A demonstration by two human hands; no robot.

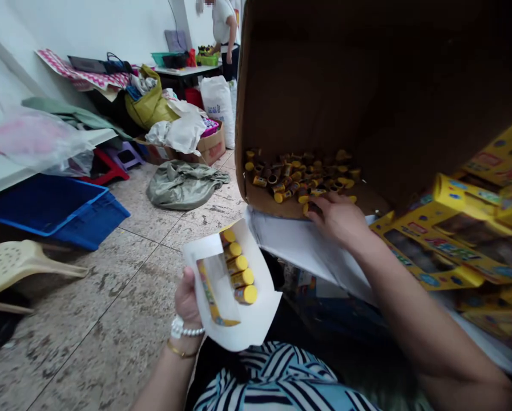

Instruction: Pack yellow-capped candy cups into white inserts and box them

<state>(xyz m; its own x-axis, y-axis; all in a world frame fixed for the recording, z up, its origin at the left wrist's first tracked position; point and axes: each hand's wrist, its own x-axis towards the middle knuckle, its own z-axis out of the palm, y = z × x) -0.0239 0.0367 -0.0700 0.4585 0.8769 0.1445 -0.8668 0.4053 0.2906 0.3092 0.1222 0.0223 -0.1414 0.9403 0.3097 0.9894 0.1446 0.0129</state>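
Note:
My left hand (188, 299) is closed around the side of an opened window box (256, 328), white on its inner faces and tilted up towards me. Several small yellow-capped tubs (237, 264) sit in a row inside it. My right hand (339, 220) reaches to the front edge of a large cardboard carton (240, 114) lying with its opening towards me. Its fingers curl around a small tub at the edge of a loose pile of tubs (296, 171); part of the grip is hidden behind the hand.
Yellow printed window boxes (448, 240) are stacked at the right, close to my right forearm. On the left are a blue crate (88, 211) and a cream plastic stool (11, 262). A grey-green sack (182, 182) lies on the floor. Another person (225, 28) stands far back beside a table (191, 71).

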